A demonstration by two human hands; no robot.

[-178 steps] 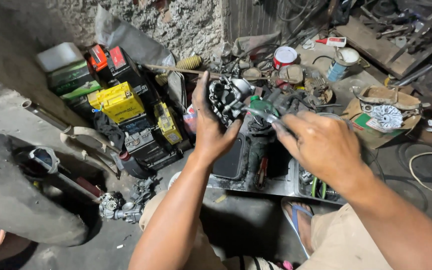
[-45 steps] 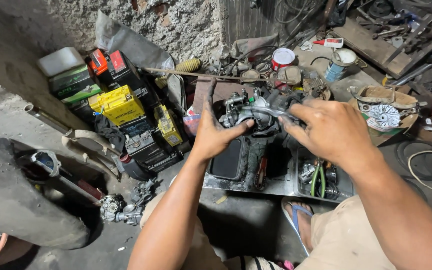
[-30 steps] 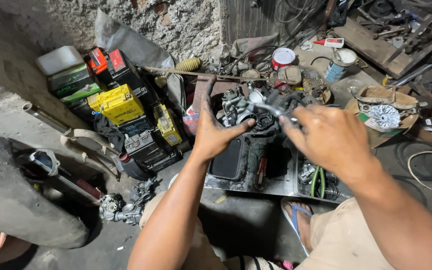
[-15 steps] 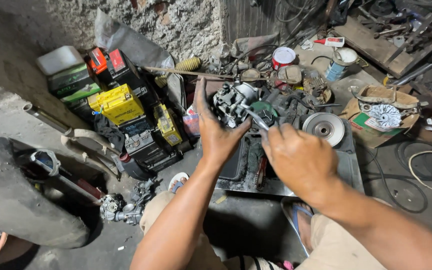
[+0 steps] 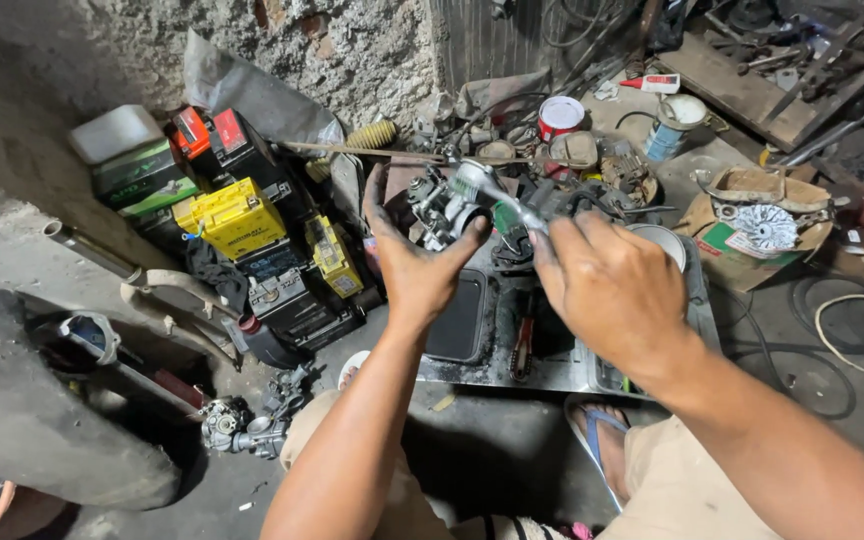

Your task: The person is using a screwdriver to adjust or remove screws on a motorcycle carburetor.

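Observation:
My left hand [image 5: 414, 262] grips a grimy metal carburetor [image 5: 440, 200], held up over a shallow metal tray [image 5: 512, 365]. My right hand [image 5: 614, 292] holds a green-handled brush [image 5: 504, 210] by its handle, with the brush head against the top of the carburetor. Both hands are greasy. The tray below holds a black rectangular pan [image 5: 460, 320] and a red-handled tool [image 5: 524, 345].
Stacked batteries, yellow [image 5: 232, 216], red and green, stand at the left against a rough wall. Another carburetor [image 5: 242, 428] lies on the floor at lower left. A red-and-white can [image 5: 559, 116], a cardboard box with a fan-shaped part [image 5: 764, 226] and cables sit at right.
My right hand has shifted from the right side of the carburetor to in front of it, now holding the brush on its top. The left hand keeps its grip and has turned the carburetor slightly.

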